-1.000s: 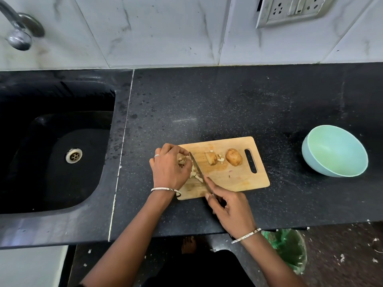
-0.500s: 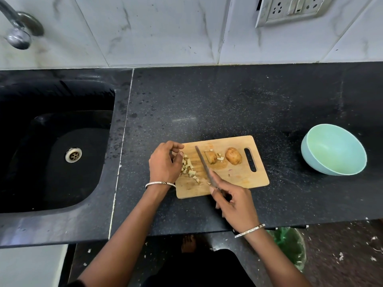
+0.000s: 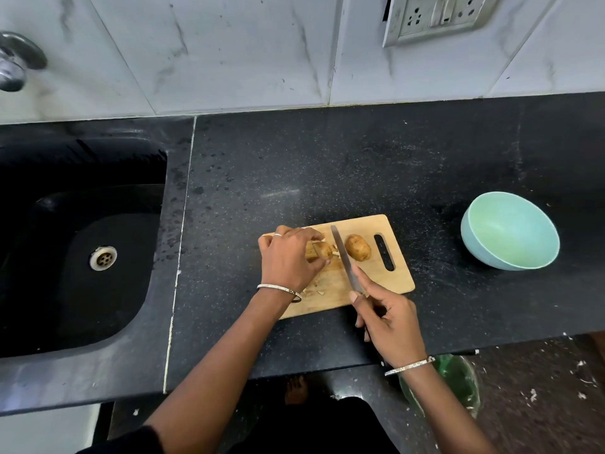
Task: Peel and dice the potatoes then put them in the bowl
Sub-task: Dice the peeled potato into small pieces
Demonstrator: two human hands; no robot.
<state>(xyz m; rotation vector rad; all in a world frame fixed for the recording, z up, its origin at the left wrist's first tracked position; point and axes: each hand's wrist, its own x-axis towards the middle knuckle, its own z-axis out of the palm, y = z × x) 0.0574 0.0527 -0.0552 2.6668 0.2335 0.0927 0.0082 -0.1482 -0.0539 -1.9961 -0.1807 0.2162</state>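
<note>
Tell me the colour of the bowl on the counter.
Pale mint green, inside and out; the bowl shows clearly in the head view.

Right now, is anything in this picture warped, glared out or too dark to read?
Head view: the wide lens bows the counter edge and tile seams; the sink is nearly black, only its drain reads; a sheen lies on the counter behind the board; the knife, right hand and left hand holding the cut potato look sharp.
</note>
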